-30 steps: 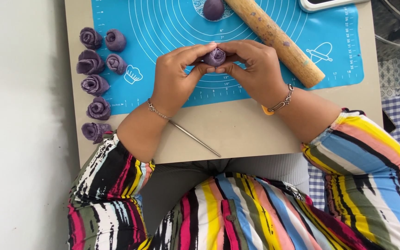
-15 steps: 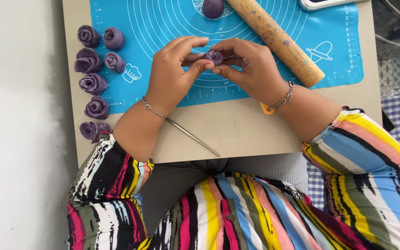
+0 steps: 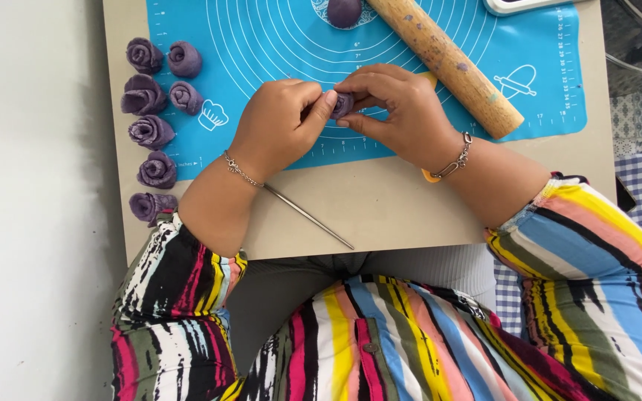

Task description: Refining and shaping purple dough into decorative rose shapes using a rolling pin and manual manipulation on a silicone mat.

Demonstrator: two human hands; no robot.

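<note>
Over our blue baking mat [image 3: 261, 44], our left hand [image 3: 276, 126] and right hand [image 3: 403, 111] pinch one purple dough piece [image 3: 342, 104] between their meeting fingertips; finished dough roses [image 3: 150, 96] lie left of the grip, nearer our left hand.

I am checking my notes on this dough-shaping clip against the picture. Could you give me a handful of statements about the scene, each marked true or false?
1. Both hands pinch one small purple dough piece between their fingers. True: the left hand and right hand meet on it.
2. The rolling pin lies in the person's lap. False: it lies slantwise on the blue mat.
3. Finished purple dough roses sit along the mat's left edge. True.
4. The thin metal rod is held in the right hand. False: it lies on the board, near the left wrist.
5. A ball of purple dough rests at the mat's top. True.
</note>
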